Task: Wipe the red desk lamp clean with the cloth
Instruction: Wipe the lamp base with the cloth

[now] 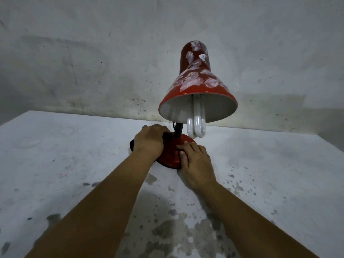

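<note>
Two bare hands meet at the round base [170,155] of a red desk lamp [197,86] standing on a stained white table [74,164] against a mottled wall [93,53]. At 9 o'clock of the base, the left hand [148,141] is curled around something dark (too little shows to name it). At 4 o'clock, the right hand [195,164] lies with its fingers spread loosely on the base, gripping nothing. At 1 o'clock above the hands, the smeared shade [195,71] tilts toward the camera, showing a looped white bulb [196,125]
</note>
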